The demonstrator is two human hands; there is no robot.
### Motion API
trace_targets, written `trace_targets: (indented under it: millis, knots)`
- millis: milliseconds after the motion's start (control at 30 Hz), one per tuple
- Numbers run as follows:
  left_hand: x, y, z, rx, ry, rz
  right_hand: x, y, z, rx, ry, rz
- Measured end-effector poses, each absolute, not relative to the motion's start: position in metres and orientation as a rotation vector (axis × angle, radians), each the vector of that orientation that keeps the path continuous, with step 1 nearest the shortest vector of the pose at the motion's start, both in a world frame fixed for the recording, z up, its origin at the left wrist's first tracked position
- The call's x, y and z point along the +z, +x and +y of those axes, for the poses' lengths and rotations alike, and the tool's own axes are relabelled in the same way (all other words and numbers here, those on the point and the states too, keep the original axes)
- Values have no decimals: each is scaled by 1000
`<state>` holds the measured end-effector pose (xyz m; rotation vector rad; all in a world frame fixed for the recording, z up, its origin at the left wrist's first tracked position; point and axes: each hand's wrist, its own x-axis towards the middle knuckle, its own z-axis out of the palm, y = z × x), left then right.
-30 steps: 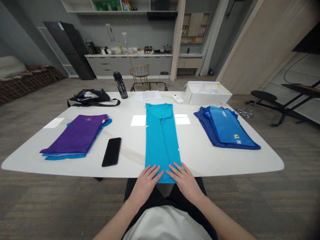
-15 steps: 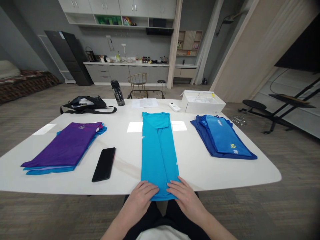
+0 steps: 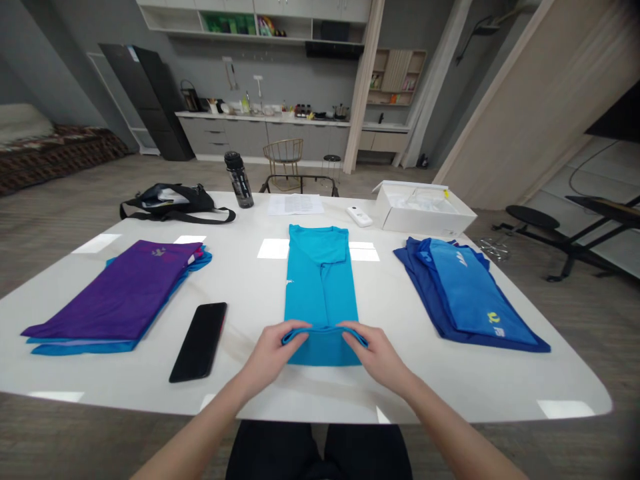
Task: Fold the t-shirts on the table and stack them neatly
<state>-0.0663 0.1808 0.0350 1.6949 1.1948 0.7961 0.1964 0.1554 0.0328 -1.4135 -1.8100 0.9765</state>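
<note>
A turquoise T-shirt [image 3: 320,280], folded into a long narrow strip, lies in front of me on the white table [image 3: 240,280]. Its near end is lifted and bent back over the strip. My left hand [image 3: 275,345] pinches the left corner of that raised end, thumb on the near side. At the right corner, my right hand [image 3: 376,348] grips the hem in the same way. The lifted edge runs nearly straight between both hands, and the cloth below it touches the tabletop.
Left is a stack of folded shirts, purple on top [image 3: 120,290], beside a black phone [image 3: 199,341]. A blue folded stack [image 3: 470,287] lies right. Farther back are a black bag [image 3: 173,200], a bottle [image 3: 239,180], papers [image 3: 295,205], a white device [image 3: 359,216] and a white box [image 3: 425,208].
Both hands went from lying flat on the shirt's near end to pinching its corners. That end has been raised and carried away from me, folding over the strip. The view has shifted slightly.
</note>
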Motion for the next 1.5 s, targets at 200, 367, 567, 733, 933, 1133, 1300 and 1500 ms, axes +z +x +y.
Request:
trace_targets:
  millis: [200,367,567,733,933,1133,1300,1500]
  knots:
    - [37,-51,294,910,1607,1189,31,200,279,896,-1419,-1744]
    - [25,-38,399,1005,1604,1228,24,202,381,842,-1419,-1749]
    - [14,-26,508,1059,1711,1288,17,205,482,828,-1513,-1733]
    - [-6,-14,568,998,1732,1416,-4,206,541,648,-1681,-1772]
    - [-33,-9,574,803,2154,1671,-33,198,551,212,-1882,-1989]
    - [-31,6,530,750,2776,1503,-28,180,523,-219,-1805,-1986]
    - [-46,21,504,502,2643,1512,-42,171,508,4,-1684,-2239]
    - [-54,18,488,385,2531,1626,-51,174,493,125,-1760,-2310]
